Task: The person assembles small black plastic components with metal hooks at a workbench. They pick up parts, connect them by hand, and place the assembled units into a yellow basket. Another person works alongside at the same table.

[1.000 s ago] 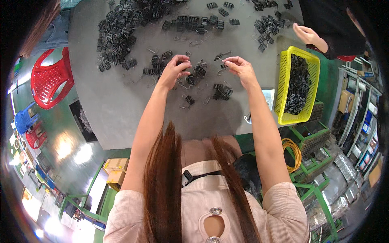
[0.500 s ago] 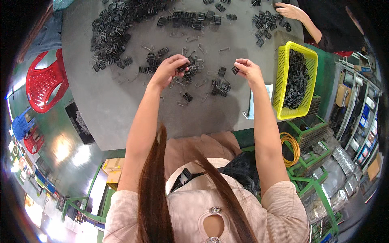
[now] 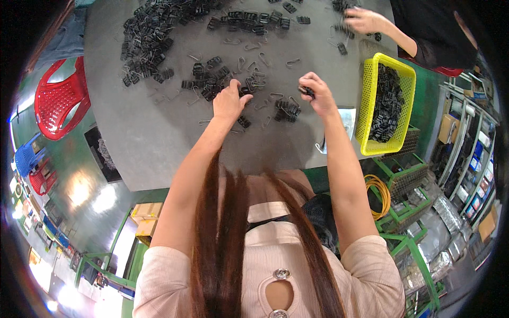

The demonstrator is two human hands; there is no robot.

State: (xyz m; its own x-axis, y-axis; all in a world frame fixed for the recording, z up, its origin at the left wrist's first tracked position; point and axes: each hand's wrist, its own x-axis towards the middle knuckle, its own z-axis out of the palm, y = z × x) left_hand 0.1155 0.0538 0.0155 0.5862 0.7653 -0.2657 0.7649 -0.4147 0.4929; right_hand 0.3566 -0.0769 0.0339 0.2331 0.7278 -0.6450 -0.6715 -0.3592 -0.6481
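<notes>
My left hand (image 3: 229, 103) reaches palm down to a small pile of black plastic buckles (image 3: 204, 79), thumb and fingers apart. Its fingertips are partly hidden against the dark parts. Off to the right, my right hand (image 3: 319, 96) is raised over the table, fingers curled round a small black buckle (image 3: 306, 92), mostly covered by them. Between the hands lies a cluster of finished-looking black buckles (image 3: 287, 109). Loose bent-wire hooks (image 3: 260, 82) are scattered about the pile, and a single black buckle (image 3: 244, 121) sits close to my left wrist.
A yellow basket (image 3: 367, 124) full of black buckles stands at the table's right edge, near a pale blue face mask (image 3: 347, 119). A big heap of buckles (image 3: 148, 42) covers the far left of the grey table (image 3: 143, 138). A co-worker's hand (image 3: 366, 20) moves over parts at far right.
My left hand has let go of the buckle it held and come down, opening by the pile. My right hand has moved slightly left, its fingers curling tighter. The co-worker's hand has shifted left.
</notes>
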